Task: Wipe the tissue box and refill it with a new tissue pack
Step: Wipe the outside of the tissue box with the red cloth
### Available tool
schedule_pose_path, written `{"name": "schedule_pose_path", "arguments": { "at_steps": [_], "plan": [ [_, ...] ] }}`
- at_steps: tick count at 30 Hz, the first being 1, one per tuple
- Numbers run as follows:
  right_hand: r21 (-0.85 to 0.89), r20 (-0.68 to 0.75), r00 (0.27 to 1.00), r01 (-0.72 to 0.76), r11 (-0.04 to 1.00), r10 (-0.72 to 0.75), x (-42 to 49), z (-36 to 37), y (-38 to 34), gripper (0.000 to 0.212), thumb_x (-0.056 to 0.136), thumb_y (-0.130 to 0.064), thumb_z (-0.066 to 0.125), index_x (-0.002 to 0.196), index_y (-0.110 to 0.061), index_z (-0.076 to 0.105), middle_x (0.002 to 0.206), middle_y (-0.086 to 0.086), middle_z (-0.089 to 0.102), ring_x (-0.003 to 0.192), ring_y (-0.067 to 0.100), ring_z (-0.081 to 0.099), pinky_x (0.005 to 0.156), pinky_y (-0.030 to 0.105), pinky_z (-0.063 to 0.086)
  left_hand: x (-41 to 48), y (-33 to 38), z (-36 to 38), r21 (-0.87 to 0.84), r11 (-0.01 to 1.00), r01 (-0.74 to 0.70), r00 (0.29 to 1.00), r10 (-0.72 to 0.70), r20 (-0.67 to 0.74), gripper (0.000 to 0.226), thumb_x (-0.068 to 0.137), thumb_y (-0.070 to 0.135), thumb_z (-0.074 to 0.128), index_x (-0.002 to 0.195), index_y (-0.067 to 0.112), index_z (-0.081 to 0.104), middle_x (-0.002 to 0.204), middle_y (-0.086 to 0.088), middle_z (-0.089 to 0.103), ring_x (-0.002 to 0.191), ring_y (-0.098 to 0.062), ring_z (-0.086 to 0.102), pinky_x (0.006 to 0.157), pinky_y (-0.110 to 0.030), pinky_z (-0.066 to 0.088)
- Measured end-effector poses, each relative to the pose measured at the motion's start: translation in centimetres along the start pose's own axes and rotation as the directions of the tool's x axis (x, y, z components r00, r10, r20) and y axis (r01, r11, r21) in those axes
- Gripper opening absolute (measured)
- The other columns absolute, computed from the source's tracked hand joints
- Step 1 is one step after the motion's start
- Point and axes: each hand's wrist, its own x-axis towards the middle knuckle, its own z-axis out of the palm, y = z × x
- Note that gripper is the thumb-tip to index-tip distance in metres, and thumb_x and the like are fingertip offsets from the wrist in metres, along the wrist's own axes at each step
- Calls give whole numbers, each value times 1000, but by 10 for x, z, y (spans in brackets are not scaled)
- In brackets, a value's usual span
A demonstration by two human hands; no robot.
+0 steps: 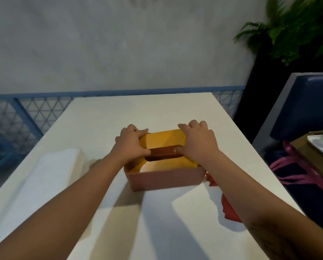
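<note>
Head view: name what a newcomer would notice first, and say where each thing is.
At the middle of the white table, the left hand and right hand grip the ends of a yellow lid, held tilted over the open pink box. A white tissue pack lies to the left of the box. A red cloth lies to its right, partly under the right forearm.

A white table stands before a blue rail with triangle-mesh panels, a mottled grey wall rising behind. To the right a leafy green plant (blurred at the top) sits in a tall black planter, beside a blue padded seat.
</note>
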Motion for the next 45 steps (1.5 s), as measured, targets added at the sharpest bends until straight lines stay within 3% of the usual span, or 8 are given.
{"name": "schedule_pose_path", "arguments": {
  "at_steps": [3,11,18,23,28,36,40,45],
  "plan": [
    [-87,-58,998,-15,996,10,5,5,1,57,81,-45,63,131,-23,45,126,5,48,117,27,41,87,37,41,-1,1,-2,-30,1000,0,1000,0,-9,77,71,50,73,140,32,42,117,-1,44,113,-21,43,98,-41,43],
    [361,-304,951,71,930,46,-9,14,3,53,76,-23,74,123,-17,50,124,7,42,113,22,39,88,30,42,-6,5,-4,-399,917,16,987,-78,-139,50,98,46,29,128,17,57,131,-7,56,117,-22,51,104,-44,40],
    [536,-378,908,58,842,178,-2,-4,2,56,73,-17,77,122,-19,51,122,5,40,109,19,44,76,25,41,-9,2,-2,-760,640,116,950,-296,-104,56,96,53,13,133,26,45,134,1,51,121,-20,50,105,-42,40],
    [603,-267,924,-62,796,274,17,-40,10,57,73,-19,76,124,-23,50,126,4,38,91,14,39,71,29,37,-18,-1,-7,-850,500,166,919,-390,-49,56,100,46,6,117,22,55,109,2,58,100,-15,53,97,-35,38],
    [470,17,959,-257,844,283,31,-52,18,64,72,-21,81,127,-25,50,136,9,37,116,33,46,76,35,41,-31,-11,1,-889,383,249,887,-459,51,57,102,44,13,127,14,55,124,-2,59,108,-17,52,110,-46,33],
    [491,266,949,-286,823,171,27,-35,14,60,73,-18,79,126,-23,52,131,10,46,114,33,47,76,36,41,-45,-4,8,-888,391,241,887,-461,38,34,102,30,28,110,24,60,125,-1,58,112,-16,52,102,-38,41],
    [522,278,947,-290,802,161,24,-29,11,60,73,-16,79,126,-22,52,133,10,46,116,34,47,78,36,42,-46,0,8,-877,428,221,895,-447,8,35,103,27,31,125,18,56,119,4,51,107,-11,46,89,-29,38],
    [555,291,944,-298,777,155,21,-22,7,59,73,-15,79,125,-23,52,133,10,46,116,35,47,76,35,41,-48,0,9,-828,496,261,893,-451,12,41,103,33,29,137,19,45,139,-2,45,120,-19,44,93,-30,36]
  ]
}}
